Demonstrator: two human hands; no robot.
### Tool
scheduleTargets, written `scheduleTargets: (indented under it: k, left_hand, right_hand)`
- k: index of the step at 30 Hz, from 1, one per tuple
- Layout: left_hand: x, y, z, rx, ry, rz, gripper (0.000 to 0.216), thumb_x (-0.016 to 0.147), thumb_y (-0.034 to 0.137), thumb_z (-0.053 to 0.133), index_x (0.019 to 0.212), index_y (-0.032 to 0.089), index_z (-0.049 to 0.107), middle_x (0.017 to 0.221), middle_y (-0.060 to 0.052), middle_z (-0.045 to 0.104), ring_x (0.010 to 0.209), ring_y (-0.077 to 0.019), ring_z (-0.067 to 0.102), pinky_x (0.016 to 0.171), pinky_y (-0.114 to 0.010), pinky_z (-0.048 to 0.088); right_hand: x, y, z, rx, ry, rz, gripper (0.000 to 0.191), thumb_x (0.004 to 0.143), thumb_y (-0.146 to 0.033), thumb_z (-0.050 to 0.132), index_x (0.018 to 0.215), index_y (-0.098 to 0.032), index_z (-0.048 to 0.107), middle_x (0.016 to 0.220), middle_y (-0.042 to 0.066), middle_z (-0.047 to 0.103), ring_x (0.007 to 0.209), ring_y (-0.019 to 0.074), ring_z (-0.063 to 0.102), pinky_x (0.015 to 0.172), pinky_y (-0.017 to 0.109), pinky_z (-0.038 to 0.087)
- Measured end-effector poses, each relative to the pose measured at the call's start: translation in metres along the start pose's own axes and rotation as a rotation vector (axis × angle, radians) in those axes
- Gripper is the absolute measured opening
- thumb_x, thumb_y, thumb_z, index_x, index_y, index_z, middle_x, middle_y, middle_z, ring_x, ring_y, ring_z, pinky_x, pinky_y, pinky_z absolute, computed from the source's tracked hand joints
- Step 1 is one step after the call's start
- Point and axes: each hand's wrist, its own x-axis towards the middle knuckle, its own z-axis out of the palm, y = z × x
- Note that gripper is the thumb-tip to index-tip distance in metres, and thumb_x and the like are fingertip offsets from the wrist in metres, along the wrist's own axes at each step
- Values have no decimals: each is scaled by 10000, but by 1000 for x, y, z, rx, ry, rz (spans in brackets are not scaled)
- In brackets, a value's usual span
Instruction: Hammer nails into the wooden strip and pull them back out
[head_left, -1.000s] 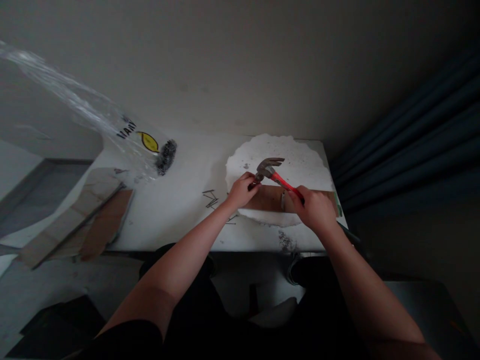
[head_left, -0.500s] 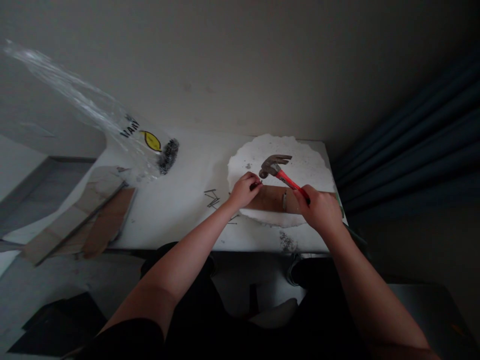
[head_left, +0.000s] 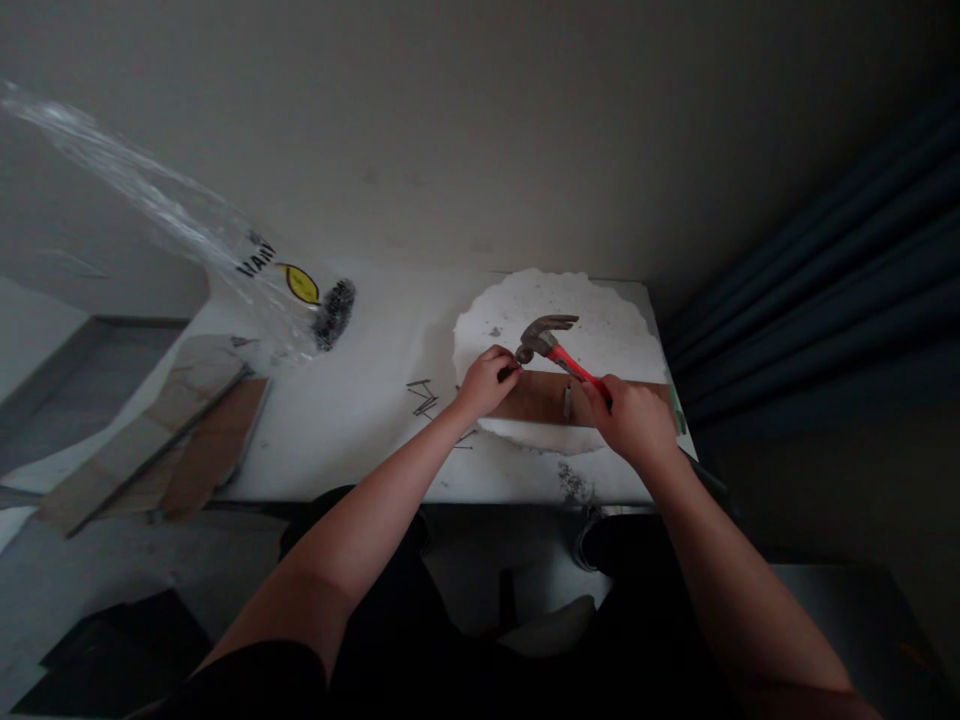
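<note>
My right hand is closed round the red handle of a claw hammer. The hammer's grey head hangs just right of my left hand. My left hand is pinched at the left end of a brown wooden board; what it pinches is too small to name. The board lies across a round white foam slab on the white table. A short nail or mark shows on the board between my hands.
Several loose nails lie on the table left of my left hand. A clear plastic bag with dark contents sits at the back left. Wooden planks overhang the table's left edge. A dark curtain hangs at the right.
The hammer head rose about half a second ago and has come back down toward my left hand. My left hand stays pinched at the board's end.
</note>
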Motion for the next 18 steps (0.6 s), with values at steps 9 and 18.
scheduleTargets:
  k: [9, 18]
  left_hand:
    - [-1, 0, 0, -13, 17, -18, 70, 847, 234, 615, 894, 188, 640, 960, -51, 623, 870, -174, 623, 821, -328, 516]
    - [-2, -2, 0, -99, 67, -122, 313, 753, 43, 490, 1013, 182, 594, 876, -18, 634, 711, -126, 589, 675, -268, 487]
  right_hand:
    - [1, 1, 0, -11, 4, -12, 452, 1001, -497, 326, 951, -186, 649, 778, 104, 696, 641, 208, 599, 574, 291, 251]
    - [0, 4, 0, -19, 50, 1, 464, 1007, -504, 304, 954, -182, 635, 753, 100, 688, 628, 206, 592, 570, 294, 232]
